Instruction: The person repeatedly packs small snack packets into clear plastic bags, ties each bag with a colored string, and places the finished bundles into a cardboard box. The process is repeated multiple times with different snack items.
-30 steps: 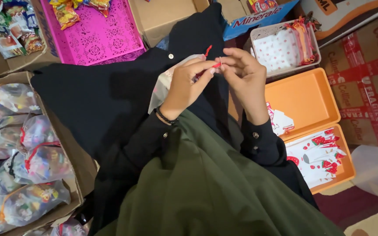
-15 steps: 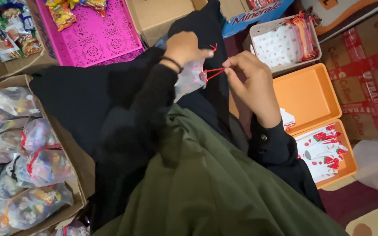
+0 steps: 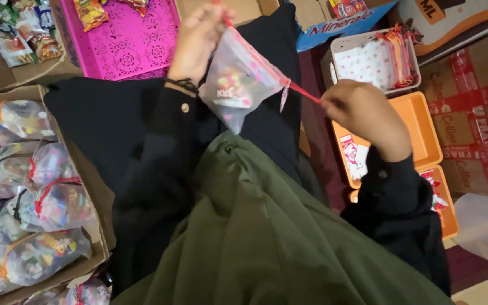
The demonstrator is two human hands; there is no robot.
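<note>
Translucent drawstring pouch (image 3: 237, 87) — a small sheer bag with colourful sweets inside — is held up over the lap, above the dark green cloth (image 3: 266, 237) and black garment (image 3: 114, 135) that fill most of the view.

To the left, a large open cardboard box (image 3: 101, 210) is packed with filled sheer pouches (image 3: 35, 197) tied with red, black and orange cords. At the top left, a bright pink perforated plastic tray (image 3: 128, 39) is seen, with snack packets at its upper edge. On the right, two orange plastic trays (image 3: 413, 127) are set end to end (the nearer one largely hidden by the right sleeve), and printed paper cards (image 3: 354, 155) lie in them. Above these stands a pale lattice plastic basket (image 3: 368, 59) holding folded white spotted pouches with red and orange cords.

The pouch is gripped at its gathered top by the left hand (image 3: 196, 36), which is raised and closed around the neck of the bag. A red drawstring (image 3: 305, 93) is pulled taut from the pouch's right corner to the right hand (image 3: 360, 113), whose fingers are clenched on the cord's end. The two hands are held well apart, with the pouch hanging between them, nearer the left. A dark beaded bracelet (image 3: 183, 85) is worn on the left wrist.
</note>
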